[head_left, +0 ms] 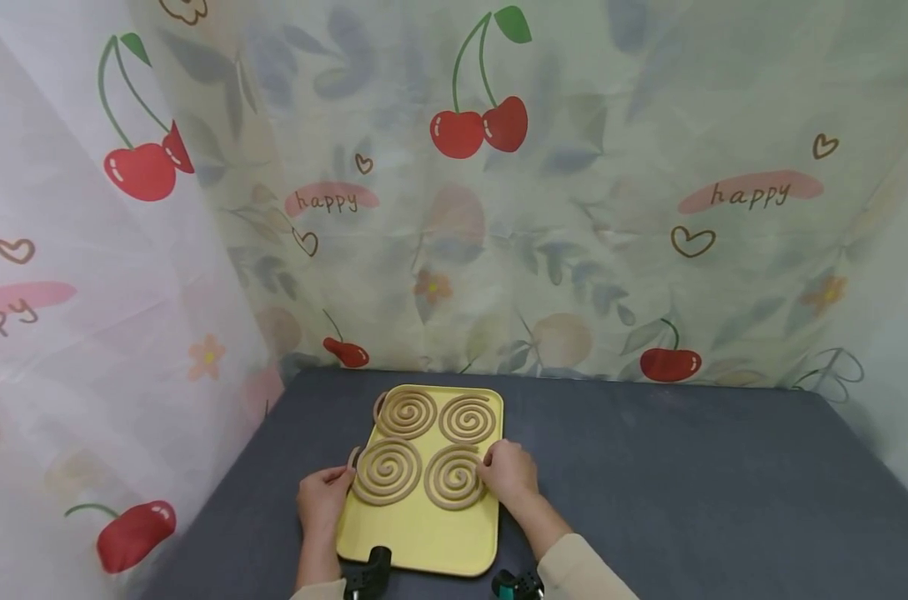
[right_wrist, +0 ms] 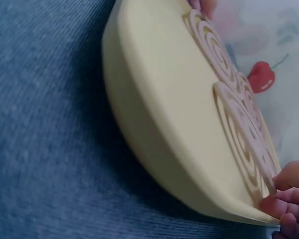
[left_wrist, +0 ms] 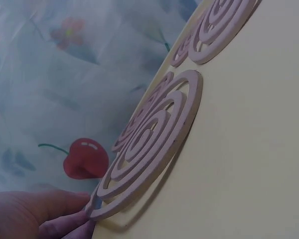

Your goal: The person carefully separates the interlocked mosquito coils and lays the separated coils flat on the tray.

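Several brown spiral mosquito coils lie on a yellow tray (head_left: 416, 537) in two rows. My left hand (head_left: 322, 500) is at the tray's left side, its thumb and fingers pinching the outer edge of the front-left mosquito coil (left_wrist: 193, 97). That coil sits a little above the tray and casts a shadow on it. My right hand (head_left: 514, 475) pinches the right edge of the front-right mosquito coil (right_wrist: 236, 107) between thumb and finger, by the tray's right rim. In the right wrist view that coil's gripped side is tilted up from the tray.
Behind the front pair lie a back-left coil (head_left: 407, 437) and a back-right coil (head_left: 467, 442). The tray stands on a dark cloth-covered table (head_left: 686, 492). A printed curtain (head_left: 566, 250) hangs behind and at both sides. Dark wrist devices (head_left: 368, 571) show at the bottom.
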A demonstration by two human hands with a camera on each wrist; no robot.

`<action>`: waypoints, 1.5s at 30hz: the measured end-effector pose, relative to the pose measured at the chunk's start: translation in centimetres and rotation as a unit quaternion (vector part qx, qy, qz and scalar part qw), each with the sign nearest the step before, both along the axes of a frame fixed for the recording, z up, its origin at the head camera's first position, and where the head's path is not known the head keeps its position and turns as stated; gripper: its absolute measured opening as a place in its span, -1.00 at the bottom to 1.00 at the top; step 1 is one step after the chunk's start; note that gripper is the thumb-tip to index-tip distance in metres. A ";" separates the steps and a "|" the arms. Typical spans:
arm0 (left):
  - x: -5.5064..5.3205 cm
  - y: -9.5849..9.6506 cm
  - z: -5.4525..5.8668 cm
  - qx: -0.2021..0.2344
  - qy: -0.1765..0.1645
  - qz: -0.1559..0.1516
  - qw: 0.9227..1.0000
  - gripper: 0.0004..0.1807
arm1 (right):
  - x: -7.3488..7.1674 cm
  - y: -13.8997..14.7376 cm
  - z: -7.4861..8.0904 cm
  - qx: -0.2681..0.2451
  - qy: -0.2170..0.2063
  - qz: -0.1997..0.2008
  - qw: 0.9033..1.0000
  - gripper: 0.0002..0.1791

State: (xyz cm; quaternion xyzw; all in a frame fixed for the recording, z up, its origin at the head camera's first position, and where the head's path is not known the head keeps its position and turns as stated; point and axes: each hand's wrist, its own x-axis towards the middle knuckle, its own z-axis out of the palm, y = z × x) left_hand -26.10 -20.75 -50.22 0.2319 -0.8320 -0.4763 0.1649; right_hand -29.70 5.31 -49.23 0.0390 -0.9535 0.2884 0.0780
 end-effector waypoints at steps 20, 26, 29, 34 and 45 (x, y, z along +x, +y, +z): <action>0.2 0.2 0.2 0.001 0.002 0.007 1.000 -0.70 | -0.1 -0.5 -0.3 0.031 0.018 0.003 0.999 -0.66; 0.2 0.2 0.2 0.002 0.005 0.007 1.000 -0.71 | -0.1 -0.5 -0.3 0.035 0.020 0.002 0.999 -0.62; 0.1 0.2 0.0 0.002 0.005 0.008 1.000 -0.70 | -0.1 -0.5 -0.3 0.031 0.022 0.003 0.999 -0.62; 0.1 0.1 -0.1 0.000 0.007 0.005 1.000 -0.71 | -0.1 -0.4 -0.3 0.028 0.025 0.006 0.999 -0.62; 0.0 0.0 -0.1 -0.003 0.007 0.003 1.000 -0.71 | -0.3 -0.5 -0.3 0.026 0.022 0.003 0.999 -0.62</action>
